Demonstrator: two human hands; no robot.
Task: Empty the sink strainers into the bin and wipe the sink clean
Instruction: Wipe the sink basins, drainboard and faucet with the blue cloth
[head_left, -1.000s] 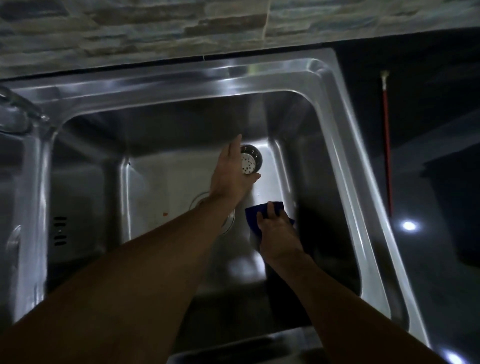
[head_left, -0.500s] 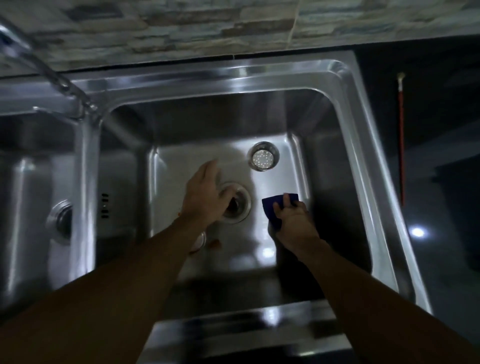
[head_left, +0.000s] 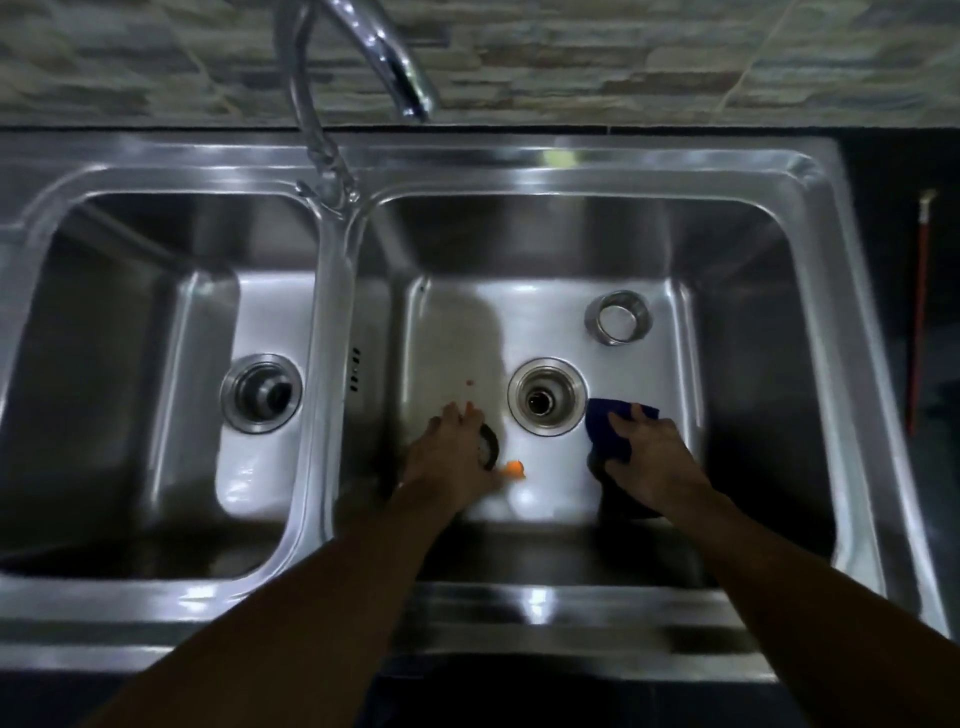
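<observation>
Stainless-steel double sink (head_left: 519, 610) seen from above. Since half a second ago: left hand (head_left: 452, 457) gone from the open drain (head_left: 548, 396) of the right basin, now nearer the front and left of it, laid over a dark round piece (head_left: 489, 447) on the basin floor; grip or mere touch impossible to tell through the blur. Right hand (head_left: 649, 460) as before, just right of the drain, fingers curled on a blue cloth (head_left: 605, 428) pressed to the floor. Strainer basket (head_left: 618, 318) unchanged, loose at the back right of the same basin, apart from both hands. Left basin's strainer (head_left: 261, 392) and the tap (head_left: 374, 57) now in full view. Orange scrap (head_left: 515, 469) just beside the left hand. Most of the dark piece hidden under the fingers; cloth's near part lost in shadow. Thin red-handled thing (head_left: 919, 312) on the dark table (head_left: 935, 467), too dim to name.
</observation>
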